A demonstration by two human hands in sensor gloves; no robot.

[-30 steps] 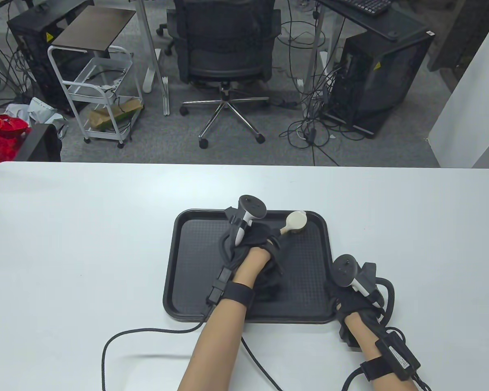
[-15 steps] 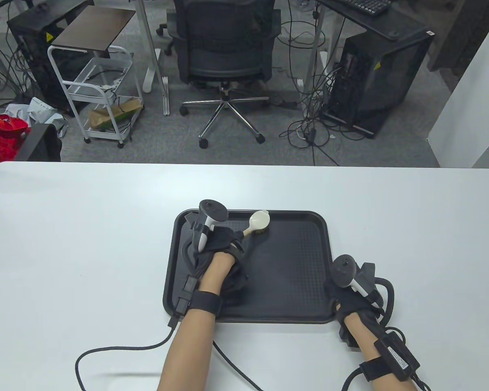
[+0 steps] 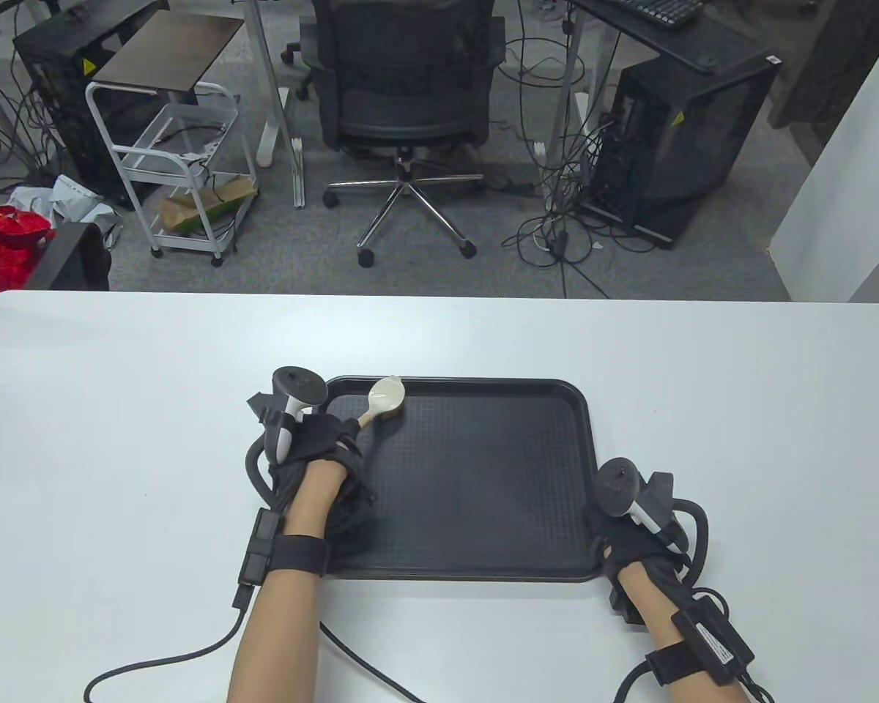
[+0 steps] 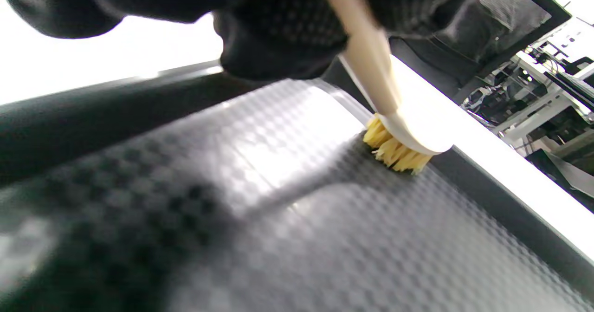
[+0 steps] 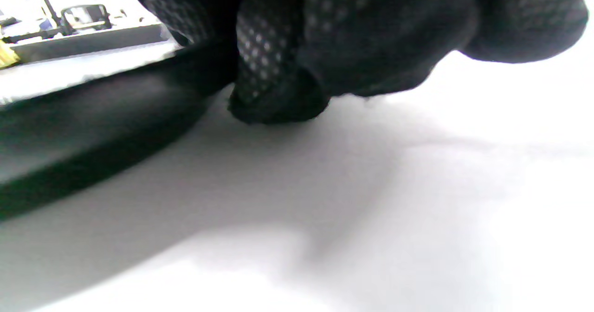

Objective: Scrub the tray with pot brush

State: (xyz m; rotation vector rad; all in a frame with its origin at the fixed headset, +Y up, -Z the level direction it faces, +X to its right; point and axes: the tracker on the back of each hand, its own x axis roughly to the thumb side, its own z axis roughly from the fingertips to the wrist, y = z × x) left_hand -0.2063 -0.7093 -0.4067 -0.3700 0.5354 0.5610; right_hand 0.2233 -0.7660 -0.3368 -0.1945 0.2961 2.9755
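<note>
Your left hand (image 3: 315, 461), in its black sensor glove, sits at the left-centre of the table view with its fingers curled round the pale wooden handle of the cream-headed pot brush (image 3: 382, 399); in the left wrist view the brush's yellow bristles (image 4: 394, 152) press on the floor of the black textured plastic tray (image 3: 483, 483), close to the far rim at the tray's upper left corner. The tray lies in the lower middle of the table view on the white table (image 3: 117, 410). Your right hand (image 3: 641, 538) rests at the tray's lower right corner; the right wrist view shows gloved fingers (image 5: 278, 84) down on the white tabletop just beside the tray's rim (image 5: 93, 117), but you cannot tell from these pictures whether they grip the rim or only lie against it. A black cable (image 3: 183, 655) trails from your left wrist across the lower left of the table. Beyond the table, at the top of the frame, stand a black mesh office chair (image 3: 406, 88), a white wire trolley (image 3: 183, 168) at the upper left, and a black computer tower (image 3: 685, 139) at the upper right bearing a small yellow warning sticker (image 3: 678, 118); its writing is too small to read. Loose cables (image 3: 557, 234) lie on the grey floor, and a red bag (image 3: 4, 245) sits at the far left edge
</note>
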